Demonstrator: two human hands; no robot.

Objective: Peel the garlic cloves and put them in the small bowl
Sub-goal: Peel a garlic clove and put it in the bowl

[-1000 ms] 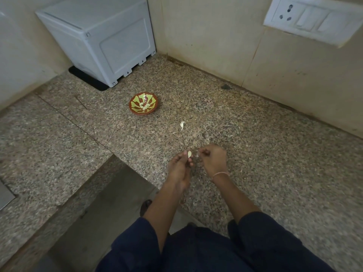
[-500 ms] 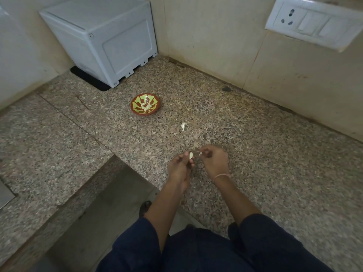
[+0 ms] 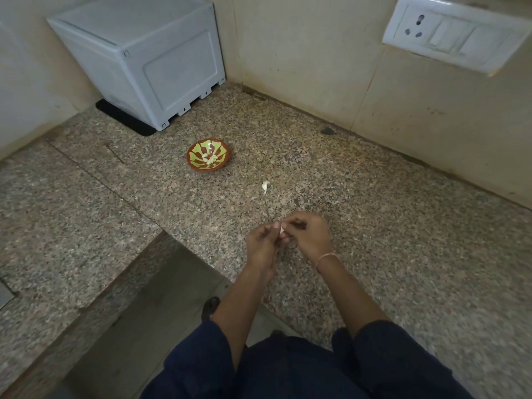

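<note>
Head view: left hand (image 3: 263, 240) pinches garlic clove (image 3: 282, 231) over counter (image 3: 403, 254); right hand (image 3: 309, 234), fingers curled, pinches same clove; small bowl (image 3: 210, 168) well apart; prob. best to grip firm and strip the skin fully.

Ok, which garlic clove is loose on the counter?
The lone white clove on the granite between the small bowl and the hands. Others lie in the bowl; left hand and right hand pinch the held clove.

text: none legible | labels: none | brands: none | numbers: 0 readable | signs: none
</note>
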